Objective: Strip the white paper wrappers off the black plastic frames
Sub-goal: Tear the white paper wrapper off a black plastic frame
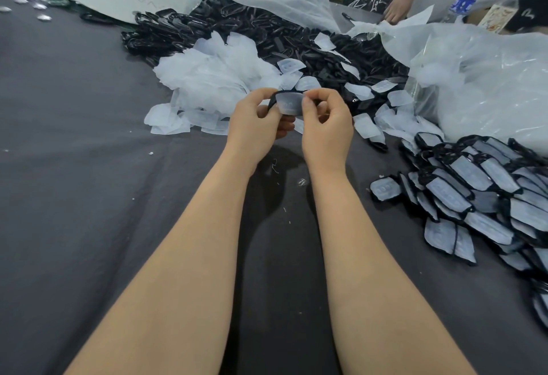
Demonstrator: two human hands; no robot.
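Left hand (255,125), head view: fingers curled round the left end of one black frame (273,99), gripping it. Right hand (326,125) pinches the right edge of the white wrapper (289,104) between thumb and forefinger. Both hands are raised off the grey cloth (89,181), with the frame between them, touching both. The wrapper looks mostly on, so I judge this as the start of the peel.

To do it well: keep your left grip on bare plastic, not paper, or you'll trap the wrapper. Pull with the right hand away from the left, along the frame, in one slide. The thin paper will likely tear if you yank sideways. Can't tell whether an edge is already lifted; your thumb hides it.

Relative to your hands:
- Stripped wrappers pile (207,81): just beyond and left of the left hand.
- Bare frames heap (267,30): farther beyond both hands.
- Wrapped frames stack (480,187): right of the right hand, nearer you, well apart.

Drop the paper forward-left, then reach right for the next.
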